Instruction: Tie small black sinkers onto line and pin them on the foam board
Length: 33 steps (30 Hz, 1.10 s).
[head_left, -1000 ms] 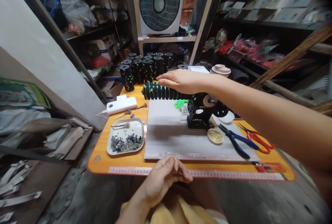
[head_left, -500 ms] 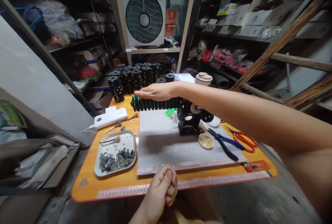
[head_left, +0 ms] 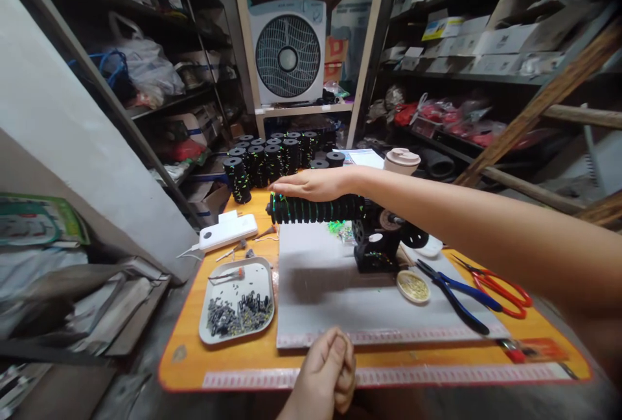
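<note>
My right hand [head_left: 313, 183] lies flat, fingers stretched out, along the top of a black ribbed spool [head_left: 315, 210] with green thread and bits on it. The spool sits sideways on a small black winding machine [head_left: 376, 251]. Below, at the table's front edge, my left hand [head_left: 330, 368] is closed in a fist with the thumb on top; what it holds, if anything, is hidden. Under the spool lies a pile of bright green pieces [head_left: 337, 229] on a grey-white board [head_left: 315, 316].
Left of the board is a white tray [head_left: 204, 316] of small dark parts. On the right are a dish of gold beads [head_left: 413, 287], blue-handled pliers [head_left: 454, 293] and red scissors [head_left: 505, 290]. Several wound spools [head_left: 238, 180] and a lidded cup [head_left: 402, 161] stand behind. A white power bank [head_left: 228, 233] lies left.
The whole view has shifted, so the table and things appear further right and lower. Both hands keep their pose: the right flat on the spool, the left closed.
</note>
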{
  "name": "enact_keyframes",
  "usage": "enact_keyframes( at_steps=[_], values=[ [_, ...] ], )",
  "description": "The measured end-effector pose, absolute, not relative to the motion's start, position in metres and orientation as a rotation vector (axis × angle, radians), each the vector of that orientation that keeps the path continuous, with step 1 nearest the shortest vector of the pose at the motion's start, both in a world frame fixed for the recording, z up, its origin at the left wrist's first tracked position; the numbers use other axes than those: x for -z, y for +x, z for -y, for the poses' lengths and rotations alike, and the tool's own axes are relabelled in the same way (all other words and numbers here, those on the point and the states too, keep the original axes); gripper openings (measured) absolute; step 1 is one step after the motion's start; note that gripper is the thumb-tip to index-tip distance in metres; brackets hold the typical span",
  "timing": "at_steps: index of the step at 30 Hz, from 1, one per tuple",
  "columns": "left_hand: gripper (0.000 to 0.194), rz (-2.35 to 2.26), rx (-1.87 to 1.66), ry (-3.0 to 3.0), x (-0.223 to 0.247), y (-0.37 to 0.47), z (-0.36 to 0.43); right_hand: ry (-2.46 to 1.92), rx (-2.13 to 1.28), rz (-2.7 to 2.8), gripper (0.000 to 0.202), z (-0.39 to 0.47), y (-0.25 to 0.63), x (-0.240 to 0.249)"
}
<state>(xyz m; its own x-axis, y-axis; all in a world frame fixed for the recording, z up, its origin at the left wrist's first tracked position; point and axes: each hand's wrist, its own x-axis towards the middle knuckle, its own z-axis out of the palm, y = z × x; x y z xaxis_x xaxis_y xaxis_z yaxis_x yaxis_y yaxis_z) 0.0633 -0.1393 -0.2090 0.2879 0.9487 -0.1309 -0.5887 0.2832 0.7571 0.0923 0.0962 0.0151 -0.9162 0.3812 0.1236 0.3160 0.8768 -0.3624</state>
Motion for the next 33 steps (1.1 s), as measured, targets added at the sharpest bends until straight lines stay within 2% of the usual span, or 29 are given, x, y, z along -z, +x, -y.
enact_keyframes(
  at_steps=[3, 7, 16, 25, 29, 33],
  values=[
    [0.048, -0.659, -1.144, 0.645, 0.210, 0.066, 0.142, -0.528, -0.512, 2.970, 0.038, -0.078, 0.080, -0.023],
    [0.049, -0.643, -1.172, 0.632, 0.212, 0.067, 0.146, -0.737, -0.466, 3.058, 0.032, -0.061, 0.060, -0.029],
    [0.045, -0.520, -1.138, 0.650, 0.207, 0.058, 0.148, -1.009, -0.523, 3.061, 0.031, -0.063, 0.044, -0.024],
    [0.043, -0.476, -1.115, 0.617, 0.209, 0.058, 0.144, -0.930, -0.508, 3.039, 0.032, -0.070, 0.047, -0.018],
    [0.034, -0.486, -1.101, 0.613, 0.193, 0.055, 0.144, -0.833, -0.443, 3.000, 0.028, -0.067, 0.048, -0.016],
    [0.030, -0.481, -1.064, 0.586, 0.184, 0.052, 0.148, -0.650, -0.256, 2.824, 0.039, -0.041, 0.066, -0.015]
  ],
)
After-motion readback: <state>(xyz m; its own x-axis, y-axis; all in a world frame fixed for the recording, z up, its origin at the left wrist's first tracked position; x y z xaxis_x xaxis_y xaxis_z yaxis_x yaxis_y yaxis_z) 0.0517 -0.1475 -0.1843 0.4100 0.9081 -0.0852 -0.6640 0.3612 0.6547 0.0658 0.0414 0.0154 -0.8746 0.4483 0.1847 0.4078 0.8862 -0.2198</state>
